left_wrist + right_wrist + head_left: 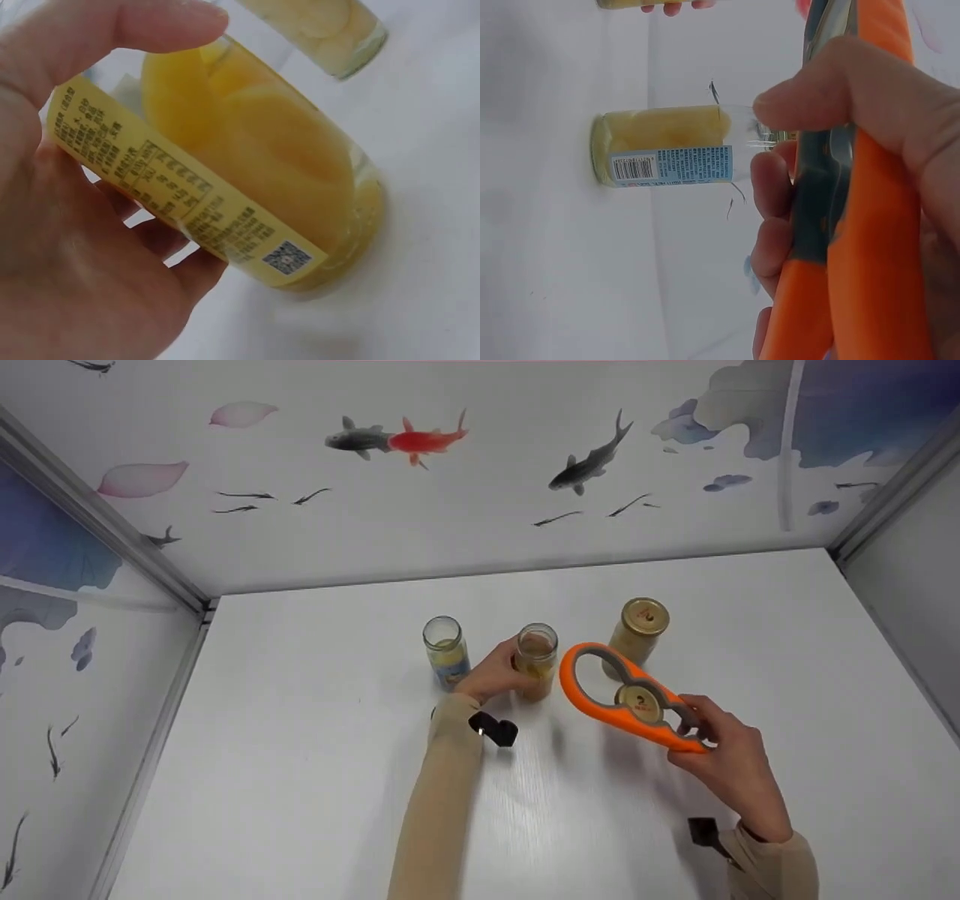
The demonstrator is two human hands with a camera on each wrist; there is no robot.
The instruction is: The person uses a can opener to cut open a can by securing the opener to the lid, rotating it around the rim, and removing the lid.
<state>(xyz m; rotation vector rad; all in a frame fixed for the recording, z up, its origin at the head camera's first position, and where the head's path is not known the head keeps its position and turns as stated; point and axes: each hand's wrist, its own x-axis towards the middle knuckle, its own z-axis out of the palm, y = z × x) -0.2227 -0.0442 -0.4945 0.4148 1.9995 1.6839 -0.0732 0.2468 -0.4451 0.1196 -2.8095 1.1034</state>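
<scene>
1. The left hand (491,673) grips the yellow-label jar (535,669), thumb and fingers bent round its side; this jar is upright over the white counter (300,780), its mouth uncovered and orange-yellow fruit pieces (262,127) inside; I cannot tell whether its base touches down.
2. The right hand (724,750) holds the narrow end of an orange and grey opener (634,724), fingers curled on it; the opener is to the right of the yellow-label jar; the 2 hands are well apart.
3. A gold lid (639,703) shows within the opener's opening, right of the yellow-label jar; I cannot tell whether the opener grips it.
4. A 2nd uncovered jar (446,654), blue-labelled, stands just left of the yellow-label jar; a gold-capped jar (639,631) stands to its right, partly hidden by the opener.
5. Beyond the yellow-label jar rises a white wall (495,532) with painted fish (424,441).
</scene>
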